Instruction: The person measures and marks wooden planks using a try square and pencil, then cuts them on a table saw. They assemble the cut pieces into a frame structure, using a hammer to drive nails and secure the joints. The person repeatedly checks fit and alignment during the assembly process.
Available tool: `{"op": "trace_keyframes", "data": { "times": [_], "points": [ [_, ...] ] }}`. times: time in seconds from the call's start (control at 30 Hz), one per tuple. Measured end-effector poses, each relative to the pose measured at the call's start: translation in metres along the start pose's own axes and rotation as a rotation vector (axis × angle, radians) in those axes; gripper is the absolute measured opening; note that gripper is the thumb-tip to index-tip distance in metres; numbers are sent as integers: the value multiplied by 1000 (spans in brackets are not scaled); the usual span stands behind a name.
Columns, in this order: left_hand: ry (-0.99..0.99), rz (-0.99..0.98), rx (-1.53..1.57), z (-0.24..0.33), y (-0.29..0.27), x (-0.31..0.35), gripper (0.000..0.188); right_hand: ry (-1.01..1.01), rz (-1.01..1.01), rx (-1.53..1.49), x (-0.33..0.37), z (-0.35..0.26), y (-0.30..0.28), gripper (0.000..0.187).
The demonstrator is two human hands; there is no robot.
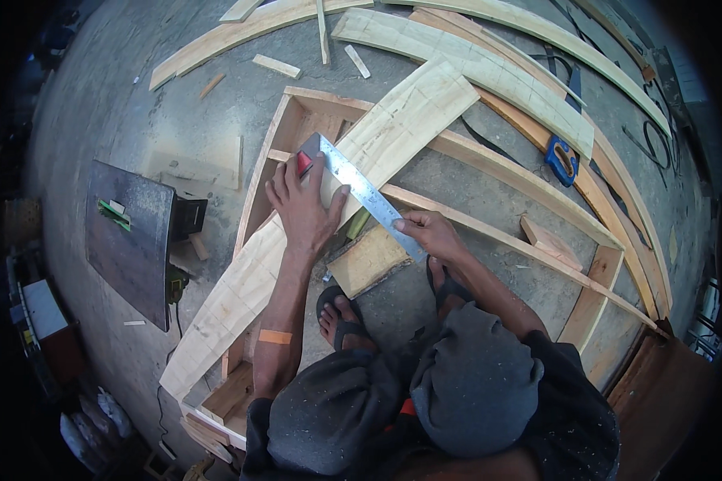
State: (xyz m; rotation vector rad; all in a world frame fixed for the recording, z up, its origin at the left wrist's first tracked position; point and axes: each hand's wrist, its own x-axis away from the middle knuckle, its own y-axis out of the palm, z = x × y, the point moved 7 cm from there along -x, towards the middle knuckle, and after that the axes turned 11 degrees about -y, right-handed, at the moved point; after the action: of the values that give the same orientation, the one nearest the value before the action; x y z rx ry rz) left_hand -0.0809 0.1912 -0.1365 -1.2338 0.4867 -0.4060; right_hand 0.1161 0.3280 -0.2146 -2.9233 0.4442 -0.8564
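A pale plank (pixel 413 108) marked with cross lines lies slantwise over a wooden frame (pixel 505 164). Across the plank rests a try square (pixel 369 195), its long metal blade pointing toward my feet and its dark and red stock at the plank's far edge. My left hand (pixel 306 204) grips the square near the stock, with the thumb against the blade and the other fingers over the stock and the wood. Beyond the plank's near edge, my right hand (pixel 431 234) pinches the blade's free end between thumb and fingers.
A wood block (pixel 369 260) lies by my sandalled feet. To the left stands a dark flat-topped power tool (pixel 128 232) with a cord. Curved boards (pixel 465 60) and a blue-handled saw (pixel 562 160) are at the far right. Offcuts (pixel 277 66) litter the concrete floor.
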Motion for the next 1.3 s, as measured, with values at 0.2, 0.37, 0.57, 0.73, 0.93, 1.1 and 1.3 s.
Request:
{"op": "trace_keyframes", "data": {
  "times": [0.2,0.37,0.57,0.73,0.93,1.1,1.3],
  "points": [
    [46,-160,-12,22,15,25,76,-100,-38,408,15,-37,-16,37],
    [48,-164,-29,22,13,27,75,-431,159,662,20,-82,-26,31],
    [63,-159,-40,25,13,27,76,-688,123,614,-42,-134,-16,36],
    [77,-130,-32,25,11,26,75,-622,97,614,-100,-149,2,31],
    [83,-87,-34,22,9,26,73,-808,204,759,-111,-157,19,26],
    [74,-100,-40,20,11,25,72,-717,57,833,-122,-162,23,23],
    [75,-112,-40,23,11,25,72,-902,16,893,-114,-168,29,16]
  ]
}}
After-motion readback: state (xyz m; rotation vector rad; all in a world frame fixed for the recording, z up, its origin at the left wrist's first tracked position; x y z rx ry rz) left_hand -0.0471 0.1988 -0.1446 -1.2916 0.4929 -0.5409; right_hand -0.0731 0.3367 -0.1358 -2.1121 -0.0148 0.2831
